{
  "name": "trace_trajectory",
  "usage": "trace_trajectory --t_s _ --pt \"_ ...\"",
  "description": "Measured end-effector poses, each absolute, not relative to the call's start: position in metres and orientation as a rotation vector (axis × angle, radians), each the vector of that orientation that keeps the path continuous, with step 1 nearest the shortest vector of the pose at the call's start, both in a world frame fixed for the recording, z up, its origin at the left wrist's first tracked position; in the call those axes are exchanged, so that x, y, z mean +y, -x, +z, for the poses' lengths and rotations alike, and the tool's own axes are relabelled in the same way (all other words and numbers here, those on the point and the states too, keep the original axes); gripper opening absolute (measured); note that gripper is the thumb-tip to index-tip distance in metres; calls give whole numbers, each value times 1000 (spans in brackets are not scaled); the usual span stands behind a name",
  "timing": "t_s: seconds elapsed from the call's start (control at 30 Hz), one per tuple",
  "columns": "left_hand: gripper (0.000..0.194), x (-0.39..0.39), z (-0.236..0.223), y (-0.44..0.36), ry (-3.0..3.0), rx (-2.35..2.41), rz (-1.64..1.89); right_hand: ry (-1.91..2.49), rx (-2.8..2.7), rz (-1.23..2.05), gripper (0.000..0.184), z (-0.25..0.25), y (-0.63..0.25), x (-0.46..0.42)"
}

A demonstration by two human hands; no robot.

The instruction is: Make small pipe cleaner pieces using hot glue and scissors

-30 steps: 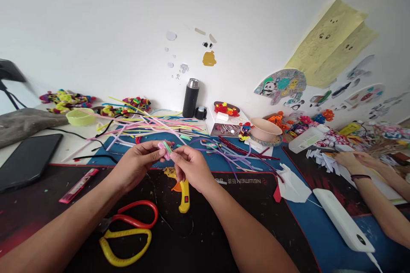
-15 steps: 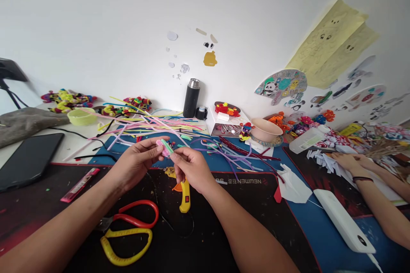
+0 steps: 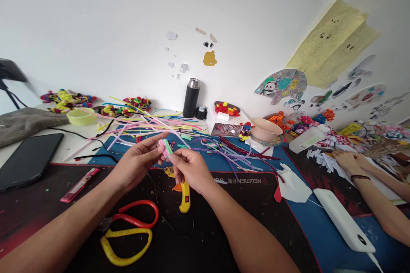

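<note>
Between the fingers of both hands is a small bundle of pink and green pipe cleaners [image 3: 165,148], held above the mat. My left hand [image 3: 141,157] pinches it from the left, thumb in front. On its lower right end, my right hand [image 3: 188,165] grips with thumb and fingers. Just under my right hand lies a yellow glue gun [image 3: 185,198], its front part close below the fingers. Scissors with one red and one yellow handle [image 3: 136,223] rest on the black mat [image 3: 218,230] near my left forearm; my arm covers their blades.
Loose pipe cleaners [image 3: 153,126] spread across the back of the table. Behind them stands a black thermos [image 3: 191,99]. A phone [image 3: 30,158] and a red packet [image 3: 79,184] lie left. A white power bank [image 3: 344,219] lies right, near another person's hands [image 3: 347,160].
The pink and green bundle has been turned a little in my fingers, and my left fingers have straightened upward slightly. The rest of the table looks the same.
</note>
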State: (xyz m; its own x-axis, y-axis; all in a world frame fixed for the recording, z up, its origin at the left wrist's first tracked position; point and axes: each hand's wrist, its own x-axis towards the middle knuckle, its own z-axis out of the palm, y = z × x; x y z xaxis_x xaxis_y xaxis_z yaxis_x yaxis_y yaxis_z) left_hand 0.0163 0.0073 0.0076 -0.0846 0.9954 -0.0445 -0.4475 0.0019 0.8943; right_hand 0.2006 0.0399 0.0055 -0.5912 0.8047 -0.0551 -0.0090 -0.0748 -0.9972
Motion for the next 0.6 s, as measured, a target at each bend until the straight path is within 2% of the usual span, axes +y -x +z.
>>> trace_trajectory --t_s 0.1,0.27,0.6 --pt "57 6 11 -18 -792 915 1463 864 -1592 1721 45 5 -201 41" --pt "50 5 11 -19 -778 964 1418 834 -1574 1725 47 4 -201 41" --pt "51 5 7 -19 -838 1016 1367 821 -1584 1742 45 1 -202 42"
